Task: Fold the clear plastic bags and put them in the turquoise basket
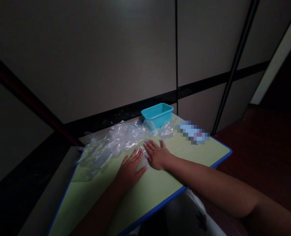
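Observation:
My left hand [130, 167] lies flat with its fingers stretched out, at the left edge of a small clear plastic bag [142, 160] on the table. On the bag's other side, my right hand [157, 155] rests palm down with its fingers spread, touching the bag. Both hands partly cover it. A heap of crumpled clear plastic bags [120, 136] spreads over the table's back left, just beyond my left hand. Behind my right hand lies another crumpled clear bag [168, 130], close to a turquoise plastic basin [160, 122].
The yellow-green table [157, 200] has a blue rim. A blurred-out pale blue item [193, 132] lies at its right. Large grey panels [123, 59] stand directly behind the table. A white cloth or bag [184, 213] is below the front edge. Dark reddish floor [258, 157] shows at right.

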Motion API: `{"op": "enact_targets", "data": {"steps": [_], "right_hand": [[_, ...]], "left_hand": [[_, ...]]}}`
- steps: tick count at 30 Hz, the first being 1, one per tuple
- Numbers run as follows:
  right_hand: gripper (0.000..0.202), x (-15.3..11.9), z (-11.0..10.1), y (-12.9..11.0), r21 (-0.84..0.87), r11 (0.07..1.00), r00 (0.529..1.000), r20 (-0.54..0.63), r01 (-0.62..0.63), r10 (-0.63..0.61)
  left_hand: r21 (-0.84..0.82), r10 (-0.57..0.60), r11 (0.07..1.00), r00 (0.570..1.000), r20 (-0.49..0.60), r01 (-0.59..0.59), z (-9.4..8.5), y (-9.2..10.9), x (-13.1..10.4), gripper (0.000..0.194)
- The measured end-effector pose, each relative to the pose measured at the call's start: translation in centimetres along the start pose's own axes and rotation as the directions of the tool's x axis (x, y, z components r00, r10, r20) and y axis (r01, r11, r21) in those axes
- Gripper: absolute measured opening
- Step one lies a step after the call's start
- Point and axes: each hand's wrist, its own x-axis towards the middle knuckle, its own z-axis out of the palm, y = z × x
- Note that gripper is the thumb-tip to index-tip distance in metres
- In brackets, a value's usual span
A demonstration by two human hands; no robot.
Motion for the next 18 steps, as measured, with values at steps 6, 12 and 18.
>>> {"op": "enact_targets", "data": {"steps": [6,12,18], "right_hand": [[0.061,0.1,0.2,0.3,-0.020,1.000,1.000,0.007,0.000,0.000],[0.062,0.1,0.4,0.5,-0.043,0.999,0.999,0.009,-0.033,0.034],[0.060,-0.1,0.2,0.2,-0.059,0.998,0.999,0.019,-0.031,0.033]], "left_hand": [[0.025,-0.038,0.999,0.999,0.031,0.037,0.4,0.4,-0.5,0.062],[0.019,-0.092,0.996,0.992,0.085,0.091,0.1,-0.1,-1.7,0.060],[-0.074,-0.009,0.997,0.986,0.169,0.022,-1.4,-1.1,-2.4,0.060]]}}
